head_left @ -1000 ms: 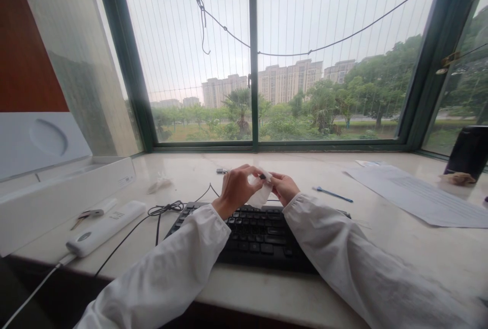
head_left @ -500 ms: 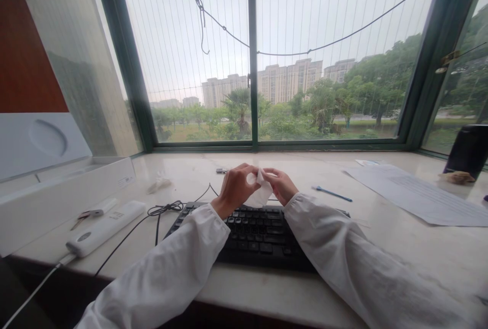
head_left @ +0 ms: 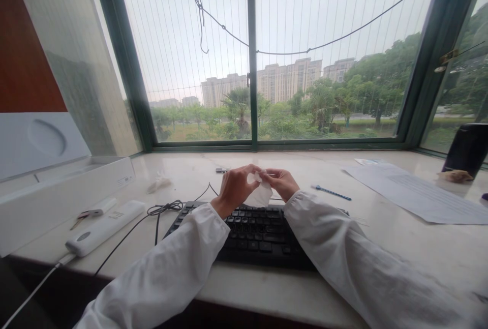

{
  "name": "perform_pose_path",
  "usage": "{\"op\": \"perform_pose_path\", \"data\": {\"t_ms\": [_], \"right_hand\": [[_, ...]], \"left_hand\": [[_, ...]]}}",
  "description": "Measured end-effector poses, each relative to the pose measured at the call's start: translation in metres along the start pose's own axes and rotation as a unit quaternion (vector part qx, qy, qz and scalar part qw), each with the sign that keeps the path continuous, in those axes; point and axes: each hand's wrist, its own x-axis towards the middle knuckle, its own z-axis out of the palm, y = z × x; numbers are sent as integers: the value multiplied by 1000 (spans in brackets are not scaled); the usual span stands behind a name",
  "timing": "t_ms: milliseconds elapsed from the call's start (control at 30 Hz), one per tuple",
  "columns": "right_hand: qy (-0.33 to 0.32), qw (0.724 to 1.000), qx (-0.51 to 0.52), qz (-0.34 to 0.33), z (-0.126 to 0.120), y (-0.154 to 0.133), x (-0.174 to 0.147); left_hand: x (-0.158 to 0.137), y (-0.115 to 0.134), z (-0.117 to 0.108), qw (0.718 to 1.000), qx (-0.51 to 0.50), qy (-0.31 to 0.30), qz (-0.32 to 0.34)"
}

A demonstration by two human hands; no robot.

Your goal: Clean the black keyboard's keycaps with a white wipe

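Note:
A thin white tissue (head_left: pixel 261 197) hangs between my two hands, over the back edge of a black keyboard (head_left: pixel 263 237). My left hand (head_left: pixel 233 191) is closed, its thumb and fingertips pinching the tissue's upper left part. From the other side my right hand (head_left: pixel 282 183) pinches the same tissue near its top, the fingertips of both hands almost meeting. The tissue's lower end droops loosely above the top row of keys. Both forearms, in white sleeves, cross over the ends of the keyboard and hide parts of it.
To the left lie a white power strip (head_left: pixel 107 227), a coiled black cable (head_left: pixel 168 208) and an open white box (head_left: pixel 68 197). A blue stick-like tool (head_left: pixel 333 192) and printed paper sheets (head_left: pixel 415 191) lie right. A dark phone-like slab (head_left: pixel 465 151) stands far right, the window behind.
The tissue's pointed upper tip between my fingertips has folded down and bunched up. My fingers have shifted slightly on it; the keyboard and everything around it stay put.

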Motion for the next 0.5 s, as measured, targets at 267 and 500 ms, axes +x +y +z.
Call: {"op": "perform_pose_path", "data": {"t_ms": [267,500], "right_hand": [[17,999,-43,-24,-1,-1,-1],[52,999,12,4,-4,11,10]], "left_hand": [[0,0,1,1000,7,-1,-16],[2,-4,1,1000,-10,13,-12]]}}
